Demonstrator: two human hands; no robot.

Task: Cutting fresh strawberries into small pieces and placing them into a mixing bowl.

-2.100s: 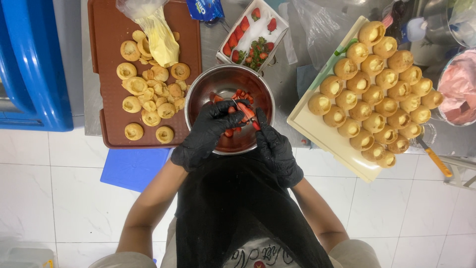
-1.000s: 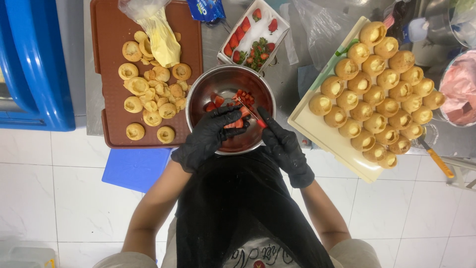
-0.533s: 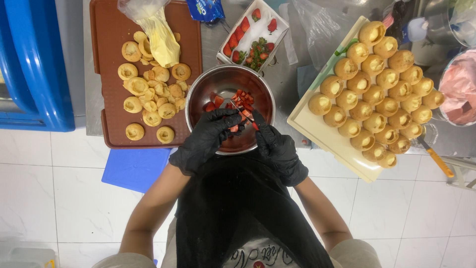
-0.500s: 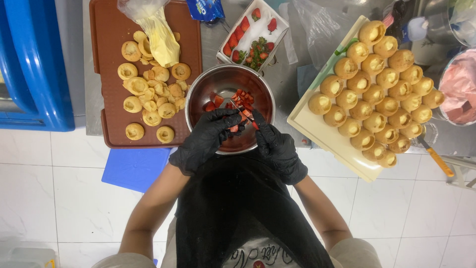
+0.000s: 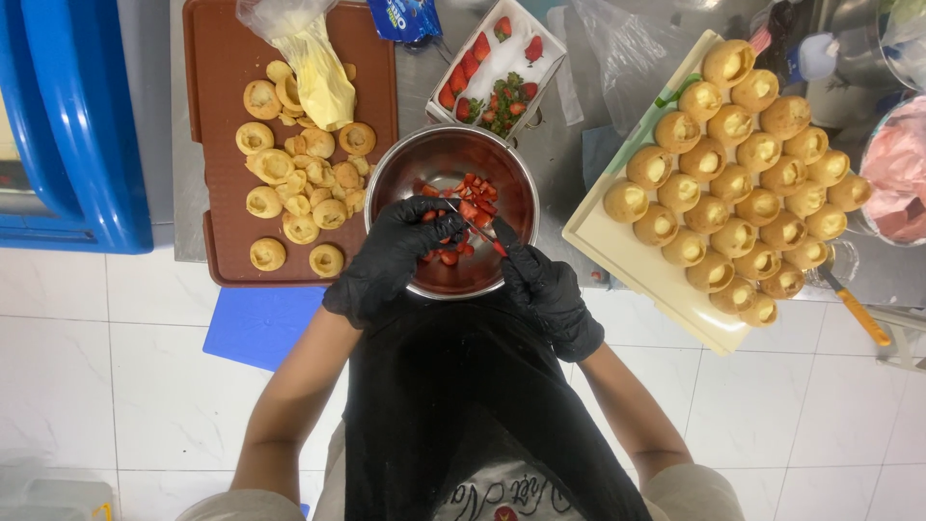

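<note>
Black gloves cover both hands over one steel bowl at the middle of the frame. Left hand pinches a strawberry piece above the bowl; right hand grips a small red-handled knife against it. Cut red pieces lie inside the bowl. One white box of strawberries sits above, one brown tray of pastry shells upper left, one pale tray of filled shells at right.
</note>
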